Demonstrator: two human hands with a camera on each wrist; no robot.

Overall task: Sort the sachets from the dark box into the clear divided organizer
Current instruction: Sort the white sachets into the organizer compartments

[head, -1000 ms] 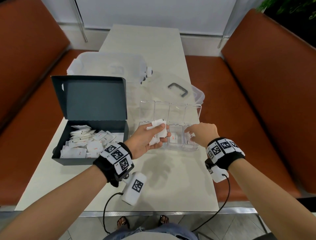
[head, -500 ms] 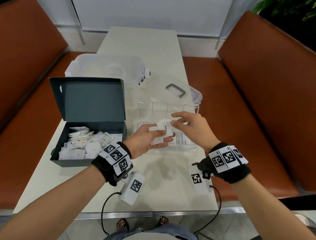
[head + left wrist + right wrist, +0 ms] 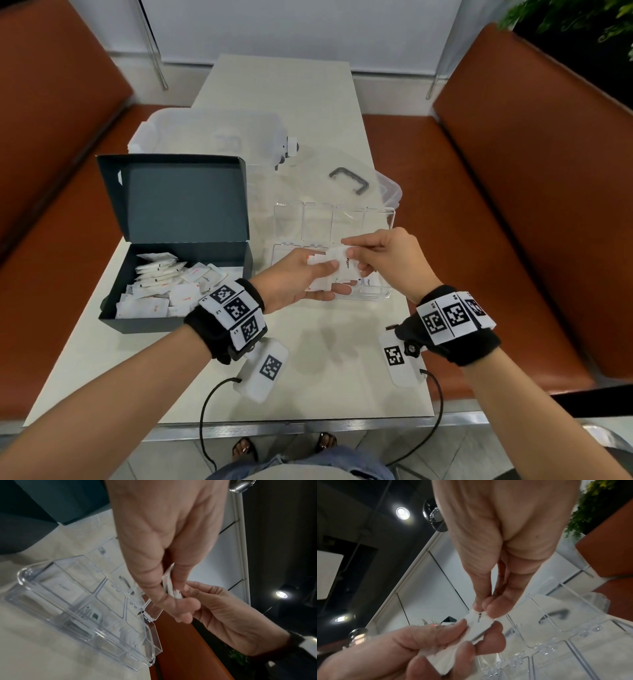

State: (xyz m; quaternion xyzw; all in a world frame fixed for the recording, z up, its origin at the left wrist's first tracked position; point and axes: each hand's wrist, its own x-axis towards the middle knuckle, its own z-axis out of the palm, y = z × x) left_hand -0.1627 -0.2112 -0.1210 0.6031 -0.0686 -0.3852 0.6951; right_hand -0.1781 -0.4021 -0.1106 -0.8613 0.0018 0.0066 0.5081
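My left hand [image 3: 308, 277] grips a small stack of white sachets [image 3: 322, 274] above the front edge of the clear divided organizer [image 3: 380, 219]. My right hand [image 3: 376, 257] pinches the top sachet [image 3: 346, 263], printed with black lettering, between thumb and fingertips [image 3: 481, 605]; the same sachet [image 3: 481, 623] shows in the right wrist view. The dark box [image 3: 171, 240] stands open at the left with several white sachets [image 3: 164, 287] inside. A few sachets [image 3: 370, 284] lie in the organizer's front right compartments. The organizer [image 3: 82, 601] also fills the left wrist view, under my left hand [image 3: 163, 588].
A clear lidded container [image 3: 212, 137] sits behind the dark box, and a clear lid with a grey handle [image 3: 349, 178] lies behind the organizer. Orange bench seats [image 3: 513, 205] flank the pale table [image 3: 325, 377].
My right hand left the organizer's front right compartment, came over to the stack in my left hand and took hold of the top sachet. The left hand stayed nearly still.
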